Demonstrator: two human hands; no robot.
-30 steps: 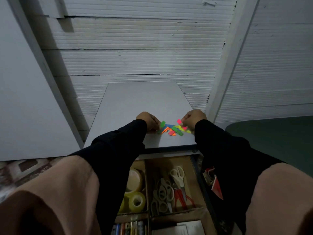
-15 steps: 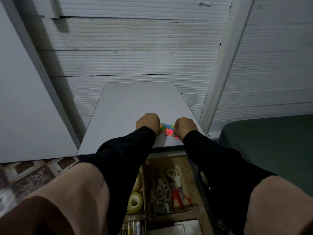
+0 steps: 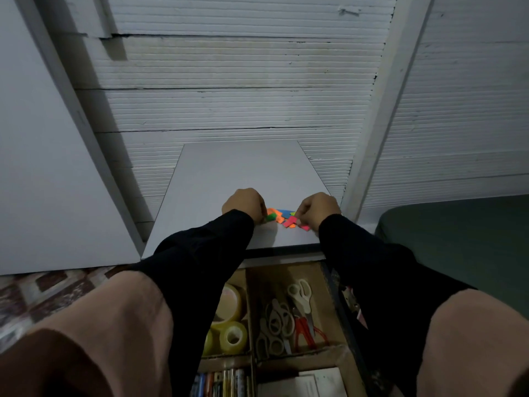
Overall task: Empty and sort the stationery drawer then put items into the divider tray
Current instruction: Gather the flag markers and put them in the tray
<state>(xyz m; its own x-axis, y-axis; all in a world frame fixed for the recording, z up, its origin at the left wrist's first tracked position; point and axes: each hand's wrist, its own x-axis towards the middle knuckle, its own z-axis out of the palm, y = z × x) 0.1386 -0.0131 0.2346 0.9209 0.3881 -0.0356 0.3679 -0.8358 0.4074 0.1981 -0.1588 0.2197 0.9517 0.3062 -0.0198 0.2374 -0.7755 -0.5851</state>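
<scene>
Head view, items as we find them.

1. White board [image 3: 240,179]: lies flat ahead of us and serves as the sorting surface.
2. Neon sticky tabs [image 3: 282,216]: a small loose heap of orange, green, blue and pink strips near the board's front edge, lying between our two hands.
3. Left hand [image 3: 243,203]: fingers curled, tips down at the green end of the heap; it appears to pinch or press a tab there.
4. Right hand [image 3: 317,209]: fingers curled likewise, tips on the pink tabs at the heap's other end, seemingly pinching one.
5. Divider tray [image 3: 329,349]: a cardboard tray with compartments, below the board's front edge and between our sleeves.
6. Tape rolls [image 3: 233,336]: several, in the left compartment.
7. Scissors [image 3: 286,319]: several pairs in the middle compartment, one with red handles.
8. Pens [image 3: 220,385]: a row in the nearer left compartment; pale paper fills the nearer right one.

Risks, as we judge them: the tabs are light and may cling together, so a careless gather could sweep some over the front edge into the wrong compartment, or lift a mixed clump instead of one colour.

Obstructions: our dark sleeves cover part of the tray, and our knuckles hide the fingertips.
</scene>
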